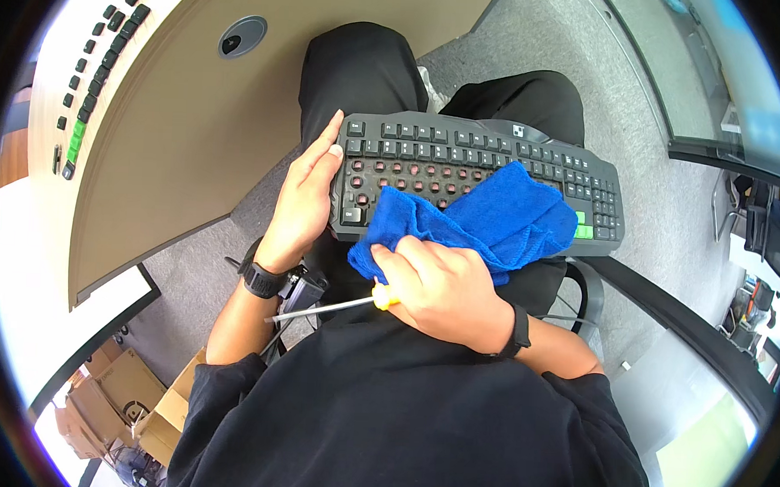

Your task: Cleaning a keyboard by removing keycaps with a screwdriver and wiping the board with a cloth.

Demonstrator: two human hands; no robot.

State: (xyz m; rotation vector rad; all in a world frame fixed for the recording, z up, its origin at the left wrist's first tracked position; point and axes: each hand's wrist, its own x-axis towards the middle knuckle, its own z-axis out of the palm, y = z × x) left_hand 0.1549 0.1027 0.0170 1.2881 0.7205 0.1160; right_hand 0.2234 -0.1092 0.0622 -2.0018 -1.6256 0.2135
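A black computer keyboard [499, 132] lies across my lap; in several left and middle rows the keycaps are off and reddish switches show. My left hand [306, 191] rests flat along its left end, fingers together and extended. In my right hand [443, 288] are a bunched blue cloth [515, 216] and a screwdriver [335, 306] with a yellow handle, its metal shaft pointing left over my lap. The cloth covers part of the lower middle and right of the keyboard. Green keycaps [584, 232] show just right of the cloth.
Loose black keycaps [109, 58] and green keycaps [76, 140] stand in rows on the wooden desktop [56, 124] at the left. The desk's panel [193, 124] has a round grommet [242, 36]. Cardboard boxes [129, 385] are on the floor at lower left.
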